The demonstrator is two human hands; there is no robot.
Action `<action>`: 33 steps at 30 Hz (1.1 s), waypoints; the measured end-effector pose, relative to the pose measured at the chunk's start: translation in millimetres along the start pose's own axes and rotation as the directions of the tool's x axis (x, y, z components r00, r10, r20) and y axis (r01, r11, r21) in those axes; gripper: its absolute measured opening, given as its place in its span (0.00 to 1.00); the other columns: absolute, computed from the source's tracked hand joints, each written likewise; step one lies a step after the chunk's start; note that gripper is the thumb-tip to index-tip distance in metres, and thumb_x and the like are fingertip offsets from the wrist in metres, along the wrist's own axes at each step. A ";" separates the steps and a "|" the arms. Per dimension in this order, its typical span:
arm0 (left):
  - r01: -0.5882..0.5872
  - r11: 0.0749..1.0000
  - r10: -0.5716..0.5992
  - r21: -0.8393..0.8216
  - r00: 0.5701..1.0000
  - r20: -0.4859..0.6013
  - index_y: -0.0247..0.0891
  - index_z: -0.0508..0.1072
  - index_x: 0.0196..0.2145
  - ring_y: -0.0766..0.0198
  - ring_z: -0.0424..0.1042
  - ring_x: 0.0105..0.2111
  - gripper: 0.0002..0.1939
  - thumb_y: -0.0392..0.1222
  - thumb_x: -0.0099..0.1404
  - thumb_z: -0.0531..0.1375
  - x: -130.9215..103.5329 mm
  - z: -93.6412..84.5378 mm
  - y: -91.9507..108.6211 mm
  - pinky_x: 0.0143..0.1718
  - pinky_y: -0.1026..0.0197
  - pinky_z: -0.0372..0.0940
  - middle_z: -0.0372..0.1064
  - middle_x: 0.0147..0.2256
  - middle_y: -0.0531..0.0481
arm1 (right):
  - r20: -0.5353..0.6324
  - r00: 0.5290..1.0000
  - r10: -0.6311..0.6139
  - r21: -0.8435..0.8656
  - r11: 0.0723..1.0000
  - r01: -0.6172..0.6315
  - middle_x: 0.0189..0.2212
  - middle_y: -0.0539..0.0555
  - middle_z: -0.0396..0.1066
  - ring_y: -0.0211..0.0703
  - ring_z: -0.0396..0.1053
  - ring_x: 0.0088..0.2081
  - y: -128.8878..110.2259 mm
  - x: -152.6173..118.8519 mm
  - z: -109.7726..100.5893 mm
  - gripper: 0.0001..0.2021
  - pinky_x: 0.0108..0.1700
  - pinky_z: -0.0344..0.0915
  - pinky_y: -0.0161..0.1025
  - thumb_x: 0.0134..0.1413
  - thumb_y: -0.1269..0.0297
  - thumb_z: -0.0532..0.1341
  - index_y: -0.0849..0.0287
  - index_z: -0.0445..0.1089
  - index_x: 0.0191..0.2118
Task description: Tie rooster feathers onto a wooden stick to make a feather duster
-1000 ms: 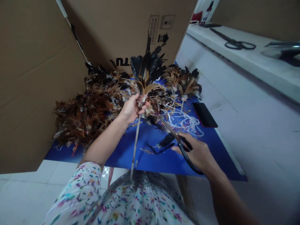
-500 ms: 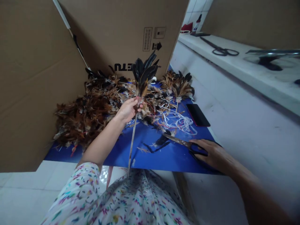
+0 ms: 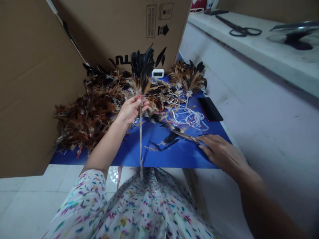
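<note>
My left hand (image 3: 132, 108) is closed around the neck of a feather duster (image 3: 141, 74), just below its dark, glossy feathers. Red tie shows at the fingertips, and the thin stick points down towards my lap. At the right of the blue table, my right hand (image 3: 221, 154) grips the handles of a pair of scissors (image 3: 185, 135), partly hiding them. The blades lie low over the table, pointing left at a few loose black feathers (image 3: 171, 137). A large heap of brown feather bundles (image 3: 84, 119) spreads left of and behind the duster.
Tangled white plastic strips (image 3: 189, 116) and a black phone (image 3: 210, 109) lie on the blue tabletop (image 3: 129, 151). Feather bundles (image 3: 190, 78) and a small white device (image 3: 158, 73) are behind. Cardboard walls (image 3: 104, 30) enclose the left and back. A ledge at right carries other scissors (image 3: 239, 29).
My view has tilted down slightly. The duster's stick has swung more upright in my left hand. My right hand now covers more of the scissors' handles.
</note>
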State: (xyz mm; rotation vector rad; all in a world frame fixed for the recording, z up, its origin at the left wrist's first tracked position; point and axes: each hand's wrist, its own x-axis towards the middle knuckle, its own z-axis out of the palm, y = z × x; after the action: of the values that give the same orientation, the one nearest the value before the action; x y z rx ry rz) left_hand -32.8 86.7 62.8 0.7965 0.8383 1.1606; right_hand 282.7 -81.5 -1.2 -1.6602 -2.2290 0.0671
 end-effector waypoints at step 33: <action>0.149 0.974 -0.171 0.170 0.977 0.124 0.32 0.69 0.40 0.68 0.75 0.26 0.05 0.35 0.67 0.57 -11.5 -8.7 -52.1 0.32 0.64 0.72 0.76 0.31 0.47 | 0.546 0.838 0.026 0.813 0.224 -0.537 0.27 0.50 0.75 0.31 0.65 0.17 -140.7 104.4 67.4 0.08 0.15 0.55 0.28 0.54 0.70 0.60 0.62 0.65 0.41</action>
State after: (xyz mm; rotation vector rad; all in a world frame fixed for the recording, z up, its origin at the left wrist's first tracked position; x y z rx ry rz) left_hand -19.5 65.3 15.0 0.9128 0.8704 0.8932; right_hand 107.0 -15.6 -2.5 -1.2612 -1.3409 1.7071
